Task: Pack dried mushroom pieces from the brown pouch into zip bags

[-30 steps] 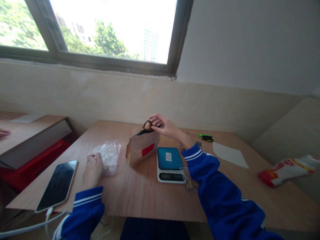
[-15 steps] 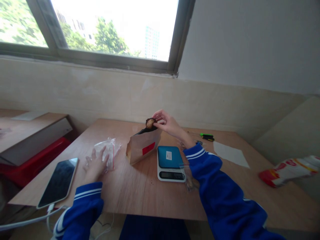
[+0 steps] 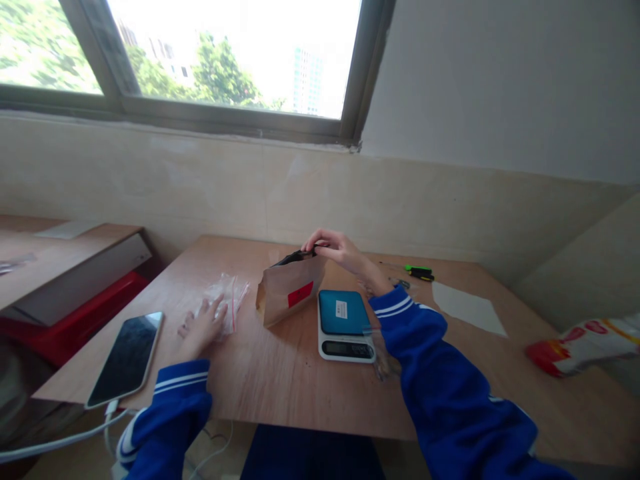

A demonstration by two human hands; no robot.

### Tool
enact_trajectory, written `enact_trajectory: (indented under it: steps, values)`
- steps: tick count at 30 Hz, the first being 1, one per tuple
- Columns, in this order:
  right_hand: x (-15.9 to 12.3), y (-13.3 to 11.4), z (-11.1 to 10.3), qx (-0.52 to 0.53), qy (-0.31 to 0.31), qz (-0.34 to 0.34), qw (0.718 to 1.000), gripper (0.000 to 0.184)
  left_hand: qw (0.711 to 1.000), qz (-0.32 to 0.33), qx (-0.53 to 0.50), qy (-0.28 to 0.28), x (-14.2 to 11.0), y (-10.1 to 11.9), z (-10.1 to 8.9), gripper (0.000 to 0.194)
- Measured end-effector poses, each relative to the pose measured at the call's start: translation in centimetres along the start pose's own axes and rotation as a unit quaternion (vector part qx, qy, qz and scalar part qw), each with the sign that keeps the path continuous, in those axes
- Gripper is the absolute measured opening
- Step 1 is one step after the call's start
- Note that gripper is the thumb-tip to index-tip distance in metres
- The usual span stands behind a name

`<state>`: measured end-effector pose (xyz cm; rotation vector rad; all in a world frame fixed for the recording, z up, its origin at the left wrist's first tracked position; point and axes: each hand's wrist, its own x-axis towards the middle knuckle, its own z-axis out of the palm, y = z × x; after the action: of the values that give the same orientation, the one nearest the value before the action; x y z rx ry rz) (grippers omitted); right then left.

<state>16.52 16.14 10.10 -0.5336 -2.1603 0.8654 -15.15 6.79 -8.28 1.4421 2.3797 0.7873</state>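
My right hand point(image 3: 336, 251) is at the mouth of a brown paper bag point(image 3: 280, 292) with a red label and dark lining. Its fingers are bent together over the rim. Only a small brownish bit of the dried mushroom point(image 3: 308, 253) shows beneath the fingertips; the rest is hidden. The bag stands tilted on the table. To its left, my left hand point(image 3: 204, 328) lies with fingers apart over clear zip bags point(image 3: 231, 303), touching their edge. A kitchen scale point(image 3: 343, 313) with a blue platform and white body sits right of the paper bag, below my right forearm.
A phone point(image 3: 125, 360) with a white cable lies at the table's left edge. Green and black-yellow tools point(image 3: 419, 271), a white paper sheet point(image 3: 467, 308) and a red-and-white bottle point(image 3: 585, 347) are on the right. A clear bag point(image 3: 384, 363) lies partly beneath my right sleeve.
My right hand has lowered the dried mushroom from above the paper bag to its mouth, where it is mostly hidden. My left hand has shifted slightly and the clear bags look flatter.
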Motion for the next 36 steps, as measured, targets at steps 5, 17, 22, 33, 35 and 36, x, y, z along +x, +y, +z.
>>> enact_trajectory:
  steps: [5, 17, 22, 33, 35, 36]
  values:
    - [-0.5, -0.1, 0.5, -0.18, 0.009, -0.061, 0.982, 0.028, 0.999, -0.011, -0.041, 0.004, -0.3, 0.3, -0.7, 0.05]
    - [-5.1, -2.5, 4.4, -0.176, 0.071, -0.07, 0.979, 0.03, 0.987, 0.037, -0.116, 0.105, -1.2, -1.7, -0.9, 0.039]
    - [-6.6, -2.7, 6.9, -0.118, 0.024, -0.05, 0.991, 0.029, 0.984, 0.074, -0.085, 0.135, -2.4, -0.6, -1.6, 0.033]
    - [-9.6, -1.2, 16.0, 0.02, 0.096, 0.046, 0.994, 0.015, 0.923, 0.136, -0.251, 0.257, -8.9, 2.5, -2.7, 0.02]
    - [-9.8, -1.4, 17.1, 0.063, 0.121, 0.037, 0.99, 0.019, 0.905, 0.167, -0.303, 0.248, -10.0, 3.6, -2.7, 0.017]
    - [-9.9, -1.6, 17.4, 0.08, 0.13, 0.032, 0.988, 0.018, 0.897, 0.18, -0.331, 0.233, -10.5, 4.1, -2.7, 0.015]
